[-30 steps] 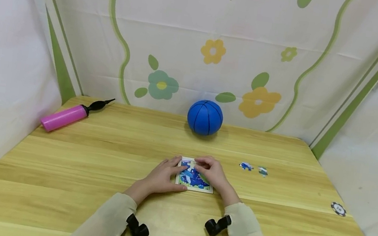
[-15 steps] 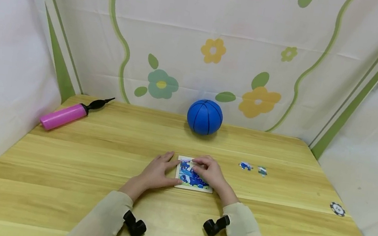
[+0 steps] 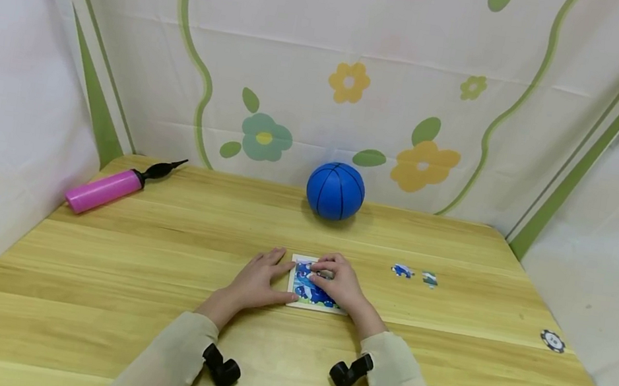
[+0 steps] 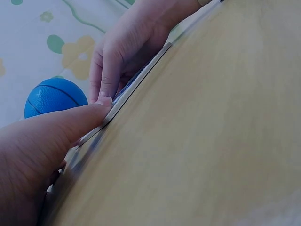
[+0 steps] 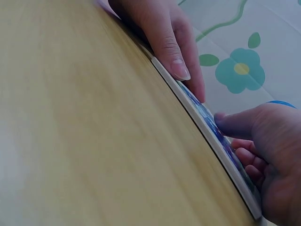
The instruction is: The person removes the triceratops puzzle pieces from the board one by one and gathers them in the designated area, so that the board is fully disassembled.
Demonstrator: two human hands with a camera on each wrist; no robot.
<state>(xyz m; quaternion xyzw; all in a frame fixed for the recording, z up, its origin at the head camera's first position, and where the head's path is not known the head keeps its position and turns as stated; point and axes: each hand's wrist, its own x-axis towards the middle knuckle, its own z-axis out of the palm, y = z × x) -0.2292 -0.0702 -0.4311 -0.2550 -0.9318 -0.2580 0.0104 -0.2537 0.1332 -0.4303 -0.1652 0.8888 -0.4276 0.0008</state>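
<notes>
A small jigsaw puzzle (image 3: 303,291) in a pale tray, with a blue picture, lies mid-table. My left hand (image 3: 255,282) rests at its left side, fingers straight and spread, the thumb (image 4: 94,115) on the tray's near edge. Over the upper part of the puzzle, my right hand (image 3: 340,284) bends its thumb and index finger together at a puzzle piece, mostly hidden under the fingertips. In the right wrist view the right thumb (image 5: 235,125) comes down at the picture's surface, with the other fingers curled beneath the hand. To the right lie two loose pieces, one blue (image 3: 402,271) and one greenish (image 3: 430,279).
A blue ball (image 3: 336,191) with black lines stands behind the puzzle near the back curtain. At the far left lies a pink hand pump (image 3: 105,191) with a black nozzle. A black-and-white round chip (image 3: 553,341) sits near the right table edge.
My left hand has drawn its fingers back from the picture to the tray's left edge. My right hand has shifted slightly left over the puzzle. Both loose pieces stay put.
</notes>
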